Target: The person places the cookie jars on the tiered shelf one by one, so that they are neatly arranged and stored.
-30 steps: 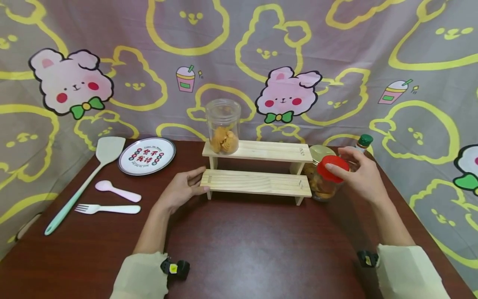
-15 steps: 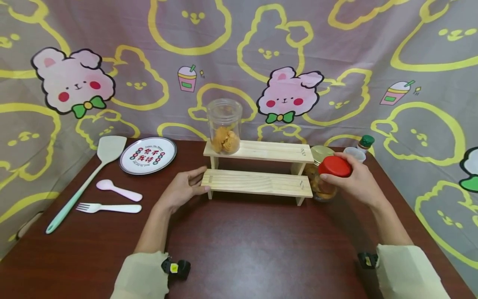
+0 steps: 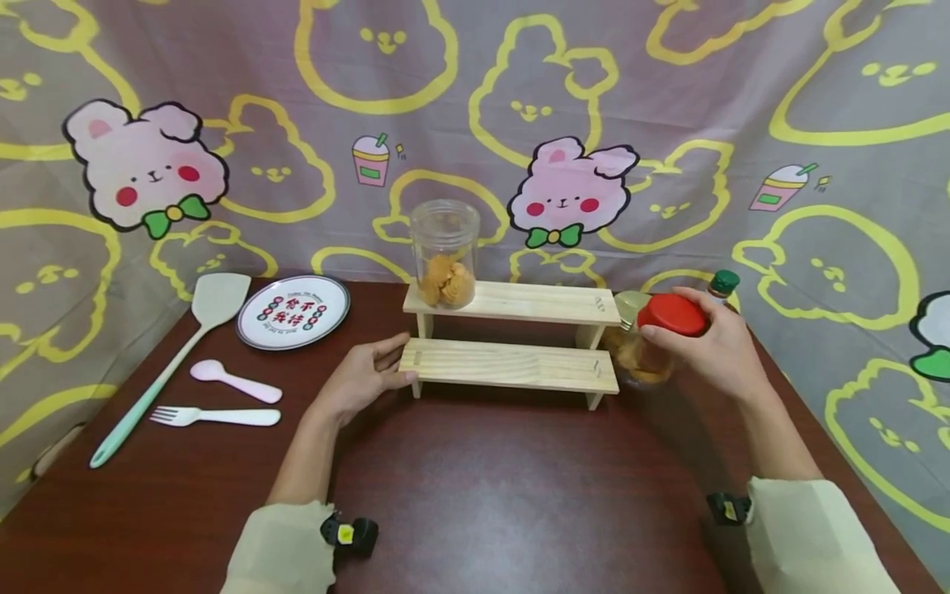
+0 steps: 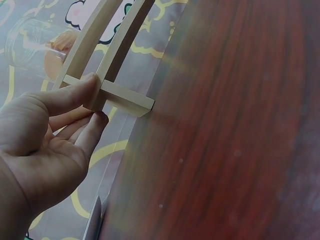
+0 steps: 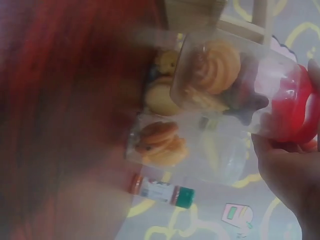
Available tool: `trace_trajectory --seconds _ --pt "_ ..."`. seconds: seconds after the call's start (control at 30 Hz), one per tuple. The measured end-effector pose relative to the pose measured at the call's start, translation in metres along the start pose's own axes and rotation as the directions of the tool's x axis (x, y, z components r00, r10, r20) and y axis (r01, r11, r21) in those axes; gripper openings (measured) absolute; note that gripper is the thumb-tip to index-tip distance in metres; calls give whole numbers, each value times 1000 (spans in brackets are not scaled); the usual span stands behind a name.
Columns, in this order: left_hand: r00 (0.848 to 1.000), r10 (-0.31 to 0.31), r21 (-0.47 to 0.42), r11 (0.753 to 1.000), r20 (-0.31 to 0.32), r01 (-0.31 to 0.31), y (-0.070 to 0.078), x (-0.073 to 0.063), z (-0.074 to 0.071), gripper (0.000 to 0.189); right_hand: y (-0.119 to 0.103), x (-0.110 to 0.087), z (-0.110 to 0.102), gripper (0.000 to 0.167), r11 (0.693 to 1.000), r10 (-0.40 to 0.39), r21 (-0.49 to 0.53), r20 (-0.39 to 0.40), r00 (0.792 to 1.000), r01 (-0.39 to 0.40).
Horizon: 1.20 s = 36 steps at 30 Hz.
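My right hand (image 3: 716,351) grips the red lid (image 3: 674,315) of a clear jar (image 5: 207,75) with swirled cookies inside. In the right wrist view this jar appears raised off the table. Close behind it is a jar with a gold lid (image 3: 631,305), partly covered by the held one. My left hand (image 3: 356,379) pinches the left end of the lower shelf (image 3: 512,365) on a two-step wooden rack, thumb on top and fingers beneath. On the rack's upper shelf (image 3: 542,302), at the left, stands a lidless-looking clear jar (image 3: 445,247) with cookies.
A small green-capped bottle (image 3: 722,285) and another clear cookie jar (image 5: 160,144) stand at the back right. At left lie a spatula (image 3: 215,299), a plate (image 3: 293,313), a pink spoon (image 3: 236,381) and a white fork (image 3: 215,416). A patterned curtain (image 3: 297,49) borders the table.
My right hand's fingers have closed further round the red lid. The jar has risen a little and shifted slightly right. My left hand stays on the rack.
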State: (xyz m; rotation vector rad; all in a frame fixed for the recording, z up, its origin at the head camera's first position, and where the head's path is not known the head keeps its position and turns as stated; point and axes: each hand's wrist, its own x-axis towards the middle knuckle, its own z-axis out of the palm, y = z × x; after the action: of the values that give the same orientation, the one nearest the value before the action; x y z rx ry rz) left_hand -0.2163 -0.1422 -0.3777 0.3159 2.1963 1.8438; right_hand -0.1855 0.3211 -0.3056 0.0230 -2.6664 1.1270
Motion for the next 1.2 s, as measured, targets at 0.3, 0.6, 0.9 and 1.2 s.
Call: trace_trajectory --seconds 0.3,0.6,0.9,1.2 --pt "1000 -4 -12 1000 1 4 -2 0 -1 74 -17 9 -5 80 998 -16 52 -52 998 19" --pt "1000 -5 -13 1000 4 5 -1 0 -2 74 -31 18 -8 75 987 6 157 -161 987 20" --pt "1000 -5 0 1000 6 5 0 0 0 74 -54 26 -13 74 969 33 245 -243 969 29" --pt "1000 0 6 1000 3 0 1 -1 0 74 -75 35 -10 74 961 14 274 -201 979 43"
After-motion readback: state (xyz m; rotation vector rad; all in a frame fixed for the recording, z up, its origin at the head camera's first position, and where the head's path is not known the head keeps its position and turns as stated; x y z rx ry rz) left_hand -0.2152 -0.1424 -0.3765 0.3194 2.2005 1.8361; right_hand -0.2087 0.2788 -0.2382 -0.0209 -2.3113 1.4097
